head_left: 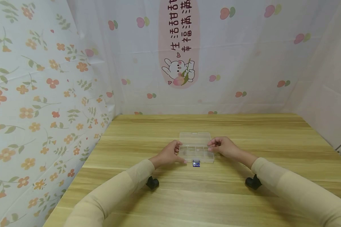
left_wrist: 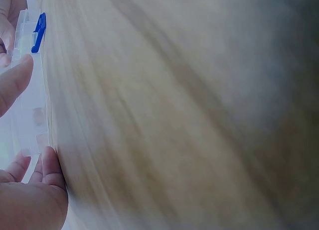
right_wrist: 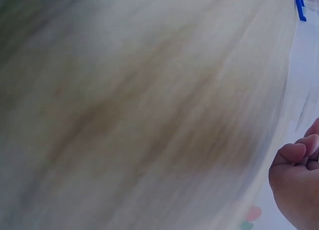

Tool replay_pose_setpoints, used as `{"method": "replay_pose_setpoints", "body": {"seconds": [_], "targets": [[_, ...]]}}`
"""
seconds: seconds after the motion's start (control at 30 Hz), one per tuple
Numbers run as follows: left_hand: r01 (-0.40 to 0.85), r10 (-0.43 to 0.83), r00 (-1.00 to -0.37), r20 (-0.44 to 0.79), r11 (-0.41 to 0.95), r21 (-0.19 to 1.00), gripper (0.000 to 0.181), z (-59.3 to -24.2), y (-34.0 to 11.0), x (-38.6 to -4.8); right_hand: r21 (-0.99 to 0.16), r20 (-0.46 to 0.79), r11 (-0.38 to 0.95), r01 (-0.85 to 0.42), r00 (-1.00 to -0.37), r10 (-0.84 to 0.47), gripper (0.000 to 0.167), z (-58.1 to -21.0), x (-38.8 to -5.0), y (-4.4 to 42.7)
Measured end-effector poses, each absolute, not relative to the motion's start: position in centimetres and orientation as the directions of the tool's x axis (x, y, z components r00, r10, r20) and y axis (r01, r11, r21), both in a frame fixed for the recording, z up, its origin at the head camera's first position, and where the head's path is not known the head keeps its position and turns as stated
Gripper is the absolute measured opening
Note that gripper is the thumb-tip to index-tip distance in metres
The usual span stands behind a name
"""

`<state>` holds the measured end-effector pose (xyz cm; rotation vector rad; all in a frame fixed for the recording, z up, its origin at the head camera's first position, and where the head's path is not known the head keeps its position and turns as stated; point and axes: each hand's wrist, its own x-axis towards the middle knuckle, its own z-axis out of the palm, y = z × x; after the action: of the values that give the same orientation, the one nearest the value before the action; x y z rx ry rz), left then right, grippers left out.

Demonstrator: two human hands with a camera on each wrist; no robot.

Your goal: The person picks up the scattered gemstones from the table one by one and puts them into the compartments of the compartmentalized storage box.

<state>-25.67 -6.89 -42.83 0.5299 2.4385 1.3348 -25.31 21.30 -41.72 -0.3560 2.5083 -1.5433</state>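
Observation:
A clear plastic compartment box (head_left: 197, 156) lies on the table with its lid (head_left: 193, 138) swung back. A blue latch (head_left: 196, 163) sticks out at its front edge. My left hand (head_left: 170, 153) grips the box's left end, thumb at the front corner and fingers farther back; the left wrist view shows the same thumb and fingertips against the box (left_wrist: 30, 103). At the right end, my right hand (head_left: 220, 146) has its thumb and forefinger over the edge near the lid. Its fingers are curled in the right wrist view, and whatever lies between the fingertips is hidden.
The wooden table (head_left: 164, 201) runs back to a white printed cloth (head_left: 238, 63). A flowered cloth (head_left: 39, 104) hangs along the left side. Black wrist mounts (head_left: 152, 182) show under both forearms.

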Motion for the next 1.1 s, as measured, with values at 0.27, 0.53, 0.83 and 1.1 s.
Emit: {"method": "replay_pose_setpoints", "body": {"seconds": [0.27,0.53,0.83,1.1], "targets": [[0.176,0.466,-0.880,-0.090,0.496,0.850,0.075,-43.00,-6.92,-25.82,-0.888,-0.026,0.446,-0.114,-0.954,-0.298,0.021,-41.71,-25.47,21.09],[0.173,0.478,-0.874,-0.088,0.475,0.863,0.074,-43.01,-7.01,-25.83,-0.885,-0.042,0.453,-0.106,-0.952,-0.304,0.023,-41.66,-25.53,20.99],[0.167,0.475,-0.875,-0.093,0.477,0.863,0.074,-43.04,-6.97,-25.81,-0.879,-0.046,0.464,-0.107,-0.951,-0.306,0.021,-41.59,-25.60,20.97],[0.167,0.472,-0.877,-0.094,0.481,0.860,0.075,-42.91,-6.95,-25.73,-0.880,-0.049,0.464,-0.098,-0.955,-0.294,0.022,-41.65,-25.65,20.98]]}}
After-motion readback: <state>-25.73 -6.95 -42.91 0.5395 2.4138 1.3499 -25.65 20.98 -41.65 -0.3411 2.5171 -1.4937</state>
